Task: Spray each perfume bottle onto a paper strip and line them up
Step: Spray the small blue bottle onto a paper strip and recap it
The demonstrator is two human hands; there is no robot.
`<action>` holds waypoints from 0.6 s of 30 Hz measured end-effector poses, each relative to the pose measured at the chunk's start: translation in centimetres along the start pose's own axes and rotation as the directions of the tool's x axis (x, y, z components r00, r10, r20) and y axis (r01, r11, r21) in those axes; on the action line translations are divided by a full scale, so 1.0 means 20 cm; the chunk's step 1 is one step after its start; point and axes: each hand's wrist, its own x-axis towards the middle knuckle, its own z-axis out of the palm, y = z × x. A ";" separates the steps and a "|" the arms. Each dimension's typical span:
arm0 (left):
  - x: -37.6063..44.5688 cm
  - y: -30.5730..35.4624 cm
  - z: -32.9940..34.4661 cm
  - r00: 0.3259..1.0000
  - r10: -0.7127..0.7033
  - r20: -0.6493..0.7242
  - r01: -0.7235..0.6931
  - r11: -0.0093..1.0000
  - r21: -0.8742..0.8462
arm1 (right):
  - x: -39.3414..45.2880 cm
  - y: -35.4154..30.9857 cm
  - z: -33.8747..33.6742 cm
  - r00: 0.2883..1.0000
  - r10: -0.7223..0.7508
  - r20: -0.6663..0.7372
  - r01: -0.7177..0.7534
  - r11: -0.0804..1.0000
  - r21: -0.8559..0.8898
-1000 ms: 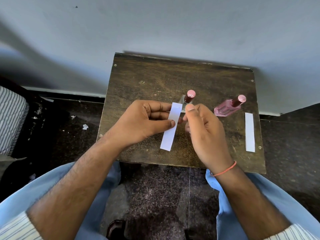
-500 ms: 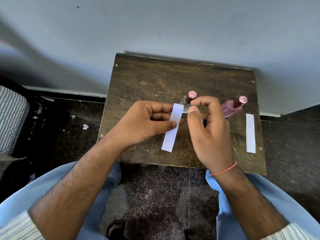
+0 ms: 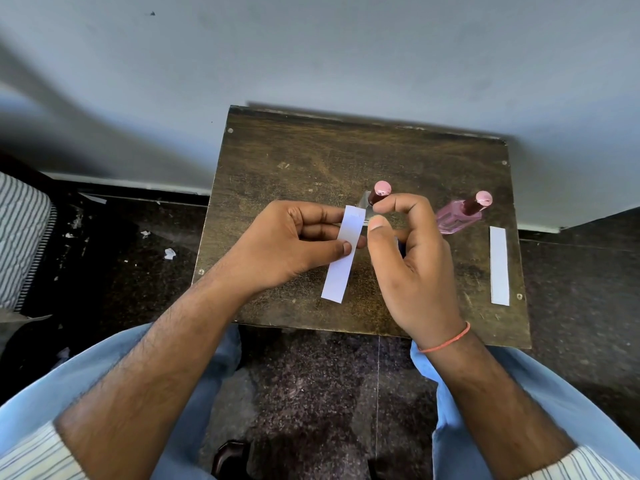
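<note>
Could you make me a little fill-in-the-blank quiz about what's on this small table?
1. The left hand pinches a white paper ____.
2. Both bottle caps are ____ on top.
3. A second strip lies flat near the table's ____ edge.
4. The right hand's wrist wears an orange ____.

Answers: strip; pink; right; thread

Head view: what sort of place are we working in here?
Likely a plain room at home or in a classroom, not a shop: a worn wooden desk pushed against a bare painted wall, on a dark speckled stone floor littered with paper scraps.
</note>
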 end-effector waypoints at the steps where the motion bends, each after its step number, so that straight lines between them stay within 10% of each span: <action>1: 0.00 0.00 0.00 1.000 0.002 0.002 -0.002 1.000 0.000 | 0.00 0.00 0.00 1.000 0.006 -0.004 -0.006 1.000 0.003; 18: 0.00 0.00 -0.01 1.000 -0.001 -0.001 0.001 1.000 0.005 | -0.01 0.00 0.01 0.999 -0.005 0.039 0.003 0.998 0.055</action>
